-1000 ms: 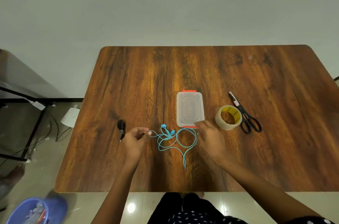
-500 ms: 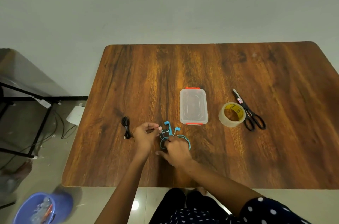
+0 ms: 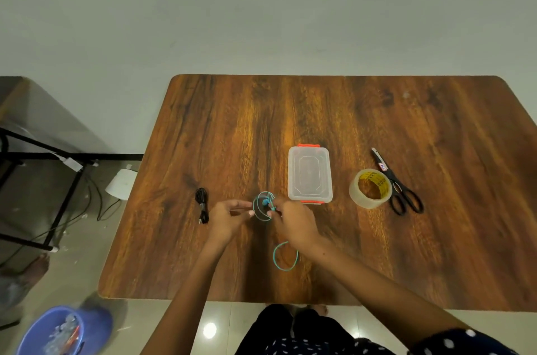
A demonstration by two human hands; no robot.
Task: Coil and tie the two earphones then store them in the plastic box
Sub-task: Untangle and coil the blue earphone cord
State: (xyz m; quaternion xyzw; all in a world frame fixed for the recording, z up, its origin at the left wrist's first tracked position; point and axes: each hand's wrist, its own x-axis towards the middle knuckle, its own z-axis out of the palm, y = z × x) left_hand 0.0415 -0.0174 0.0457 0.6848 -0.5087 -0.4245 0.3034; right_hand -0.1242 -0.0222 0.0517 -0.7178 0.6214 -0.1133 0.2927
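A blue earphone (image 3: 263, 206) is gathered into a small loop between my hands above the wooden table (image 3: 319, 110). My left hand (image 3: 226, 216) pinches the loop's left side. My right hand (image 3: 293, 224) grips its right side, and a loose tail of blue cord curls on the table below that wrist. A black earphone (image 3: 202, 203) lies bundled on the table left of my left hand. The clear plastic box (image 3: 309, 175) with orange clips stands lidded just behind and right of my hands.
A roll of clear tape (image 3: 370, 188) and black scissors (image 3: 398, 189) lie right of the box. A black metal frame (image 3: 40, 157) stands left of the table. A blue basin (image 3: 58, 331) sits on the floor at lower left.
The spread-out blue cord has been drawn into a tight loop between both hands. My right hand came from beside the box to the loop. A tail now trails toward the front edge.
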